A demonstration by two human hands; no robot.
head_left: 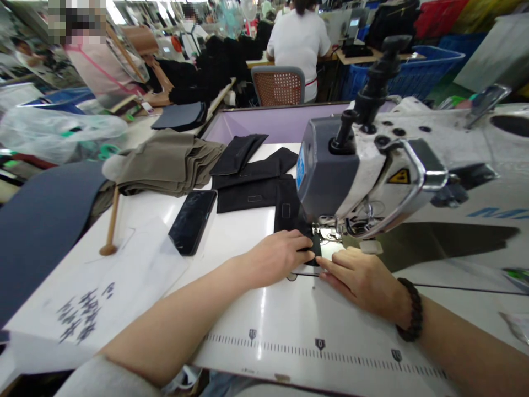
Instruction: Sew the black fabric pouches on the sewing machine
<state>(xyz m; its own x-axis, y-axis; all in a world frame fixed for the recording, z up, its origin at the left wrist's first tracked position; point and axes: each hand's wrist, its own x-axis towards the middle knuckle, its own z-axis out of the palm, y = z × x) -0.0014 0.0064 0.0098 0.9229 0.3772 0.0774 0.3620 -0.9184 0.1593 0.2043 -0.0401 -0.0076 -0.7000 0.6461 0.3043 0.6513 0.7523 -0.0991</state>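
A black fabric piece [285, 212] lies under the head of a sewing machine [330, 160], beside the metal presser foot and needle plate [330, 236]. My left hand [281, 256] rests on its near end, fingers stretched over the cloth and pressing it to the bed. From the right, my right hand [357, 273] reaches in with fingers extended; its index fingertip touches the cloth's near edge, the thumb side lower on the table. Neither hand visibly pinches the fabric. A dark beaded bracelet [411, 310] circles the right wrist.
Left of the machine lie black fabric pieces [248, 193], a stack of olive fabric [165, 162], a phone [193, 221] and a wooden stick [111, 226]. Handwritten paper [136, 275] covers the left side. Ahead are a chair [279, 85], a seated person [297, 41] and a blue crate [430, 69].
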